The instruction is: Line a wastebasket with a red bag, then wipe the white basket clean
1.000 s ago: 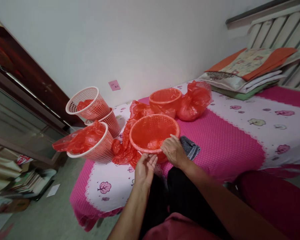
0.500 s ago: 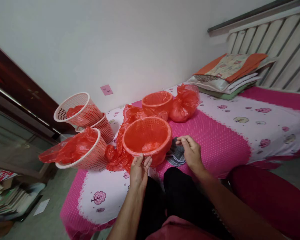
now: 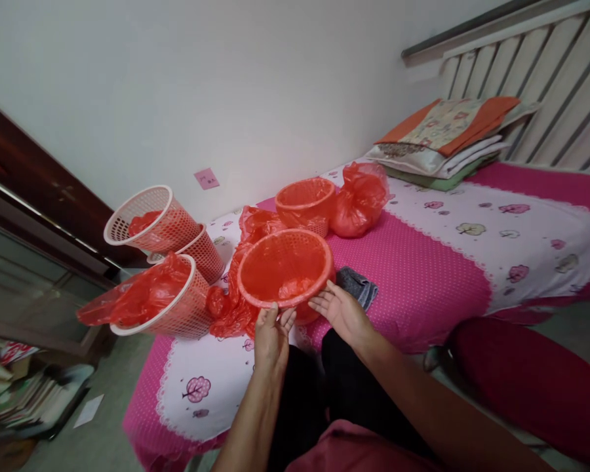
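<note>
Pink-and-white bed cover below a pale wall; two hands at the near rim of the front red basket.

Left hand: narrow grip on the front red basket, thumb at the rim, fingers beneath. Right hand: loosely spread, fingertips at the rim just right of that grip; cannot tell how firmly they bear. Red plastic lies inside, just beyond the grip. Grey cloth sits just beside the right hand; past it, pink dotted fabric runs rightward. Beyond the grip: back red basket, tied red bag beside it. Left of the grip: crumpled red plastic, then white-rimmed basket. Cover's near edge lies close below the hands; maroon stool stands right of it.
</note>
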### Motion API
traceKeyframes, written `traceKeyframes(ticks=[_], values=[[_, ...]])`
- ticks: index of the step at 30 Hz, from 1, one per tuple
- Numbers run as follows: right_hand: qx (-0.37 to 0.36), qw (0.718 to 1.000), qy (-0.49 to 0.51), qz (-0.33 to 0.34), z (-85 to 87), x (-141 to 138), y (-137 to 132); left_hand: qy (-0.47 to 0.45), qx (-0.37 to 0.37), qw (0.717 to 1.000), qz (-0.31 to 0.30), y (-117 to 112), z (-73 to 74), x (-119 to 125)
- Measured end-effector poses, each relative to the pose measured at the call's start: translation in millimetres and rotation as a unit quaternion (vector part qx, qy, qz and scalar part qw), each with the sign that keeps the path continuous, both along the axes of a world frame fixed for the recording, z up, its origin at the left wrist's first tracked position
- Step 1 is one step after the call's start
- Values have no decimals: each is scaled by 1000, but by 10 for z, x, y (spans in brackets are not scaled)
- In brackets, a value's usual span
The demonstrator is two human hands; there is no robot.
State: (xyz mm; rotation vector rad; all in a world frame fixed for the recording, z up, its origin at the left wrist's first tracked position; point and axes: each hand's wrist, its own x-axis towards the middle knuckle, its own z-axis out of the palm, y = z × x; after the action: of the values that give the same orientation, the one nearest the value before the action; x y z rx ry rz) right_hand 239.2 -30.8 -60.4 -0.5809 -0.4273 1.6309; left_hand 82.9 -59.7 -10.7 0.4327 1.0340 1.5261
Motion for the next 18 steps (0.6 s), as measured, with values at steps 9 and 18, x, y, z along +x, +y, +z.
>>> traceKeyframes(ticks=[9, 18], values=[[-44, 996, -74, -29, -102, 230, 77, 10, -2, 1000, 15, 20, 2, 8], [11, 992, -93, -81, -114, 454, 269, 11, 8, 1000, 11, -14, -48, 47]])
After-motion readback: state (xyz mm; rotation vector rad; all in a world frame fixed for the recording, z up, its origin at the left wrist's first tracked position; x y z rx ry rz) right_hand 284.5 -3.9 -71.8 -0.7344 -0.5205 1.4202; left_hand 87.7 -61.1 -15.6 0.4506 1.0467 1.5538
